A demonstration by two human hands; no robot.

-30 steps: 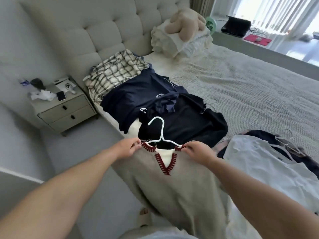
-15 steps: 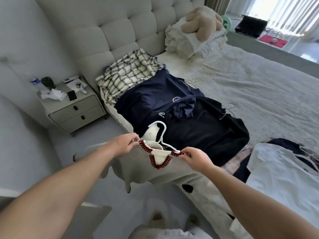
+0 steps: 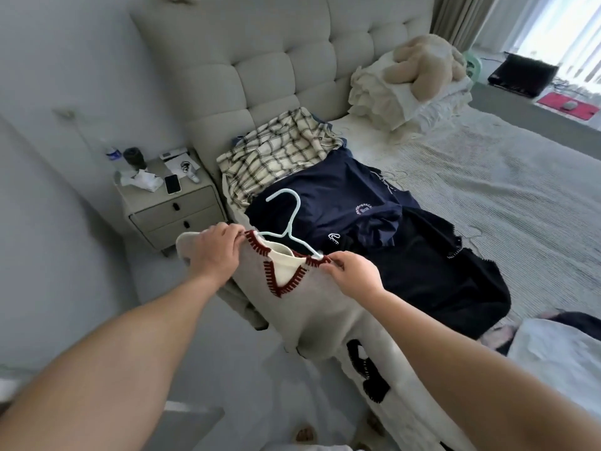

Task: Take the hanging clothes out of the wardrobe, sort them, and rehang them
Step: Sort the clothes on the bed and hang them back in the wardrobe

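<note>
Head view, standing at the near corner of the bed (image 3: 487,196), looking down.

Left hand (image 3: 213,255) grips the left shoulder of a grey V-neck sweater (image 3: 312,317); fingers curled over the fabric at the collar's end. Right hand (image 3: 353,278) pinches the right shoulder, thumb and fingertips closed on the dark red stitched collar trim (image 3: 286,288). The sweater sits on a white plastic hanger (image 3: 289,219), hook tilted up and to the left, and is held in the air over the bed's near edge; its body drapes down and right toward the person. A black stitched patch (image 3: 367,372) shows on the lower part.

On the bed beyond the hands, from headboard outward: a cream plaid shirt (image 3: 276,154), a navy garment (image 3: 328,203) with small white logos overlapping it, then a black garment (image 3: 435,281) with pale edge stitching. These three run along the bed's left edge (plaid shirt hangs slightly over the side). A white garment (image 3: 559,353) lies at the right margin, cut off by the frame.

Open mattress lies right of the black garment, well apart from the pile. Folded bedding with a beige plush toy (image 3: 422,63) sits at the head end.

A two-drawer nightstand (image 3: 172,213) stands just beside the tufted headboard (image 3: 276,56), carrying a phone (image 3: 172,183), tissues and small items. A strip of bare floor (image 3: 97,255) separates the nightstand and bed edge from the left wall.
</note>
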